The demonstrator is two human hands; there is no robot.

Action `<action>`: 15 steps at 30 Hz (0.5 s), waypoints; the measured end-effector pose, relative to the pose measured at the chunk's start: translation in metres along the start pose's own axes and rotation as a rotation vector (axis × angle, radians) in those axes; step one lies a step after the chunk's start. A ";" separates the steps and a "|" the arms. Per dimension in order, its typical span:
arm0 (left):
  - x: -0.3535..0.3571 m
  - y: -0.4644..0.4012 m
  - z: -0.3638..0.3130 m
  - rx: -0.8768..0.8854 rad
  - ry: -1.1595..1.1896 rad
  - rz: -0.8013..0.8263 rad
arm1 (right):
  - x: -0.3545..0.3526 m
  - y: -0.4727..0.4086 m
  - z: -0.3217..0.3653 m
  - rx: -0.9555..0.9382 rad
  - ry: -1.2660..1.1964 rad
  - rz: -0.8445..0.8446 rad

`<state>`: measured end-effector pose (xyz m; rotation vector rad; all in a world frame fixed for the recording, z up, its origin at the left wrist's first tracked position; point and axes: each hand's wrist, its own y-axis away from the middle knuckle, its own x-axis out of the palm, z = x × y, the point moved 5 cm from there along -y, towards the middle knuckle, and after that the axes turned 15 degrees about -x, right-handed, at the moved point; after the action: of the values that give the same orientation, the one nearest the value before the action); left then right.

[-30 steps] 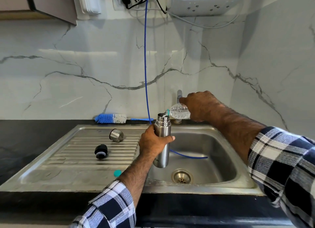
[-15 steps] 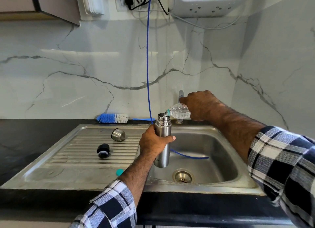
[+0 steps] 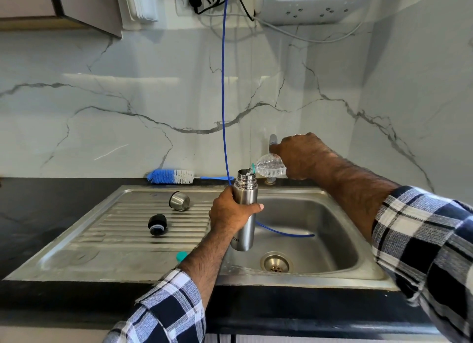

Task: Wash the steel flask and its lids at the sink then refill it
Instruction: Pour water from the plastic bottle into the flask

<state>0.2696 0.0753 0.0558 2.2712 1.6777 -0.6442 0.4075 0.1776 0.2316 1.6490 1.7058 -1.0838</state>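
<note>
My left hand (image 3: 231, 210) grips the steel flask (image 3: 245, 189), holding it upright over the left side of the sink basin (image 3: 320, 227). My right hand (image 3: 302, 154) holds a clear plastic bottle (image 3: 270, 167) tipped so its mouth sits at the flask's open neck, and water runs in. On the draining board (image 3: 115, 240) lie the steel cup lid (image 3: 179, 201) and the black stopper lid (image 3: 157, 224), both apart from my hands.
A blue and white bottle brush (image 3: 171, 176) lies on the black counter behind the sink. A thin blue tube (image 3: 223, 86) hangs from the wall into the basin. A teal cap (image 3: 181, 256) rests near the board's front edge. The tap (image 3: 272, 140) stands behind my right hand.
Both hands, the flask and the bottle keep their pose; the bottle stays tipped into the flask. Only the camera shifts slightly.
</note>
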 end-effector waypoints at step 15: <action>-0.001 0.004 0.004 0.001 -0.004 0.002 | -0.004 0.002 0.005 0.013 0.004 0.036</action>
<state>0.2724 0.0712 0.0526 2.2701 1.6740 -0.6486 0.4090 0.1706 0.2321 1.6847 1.6690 -1.0781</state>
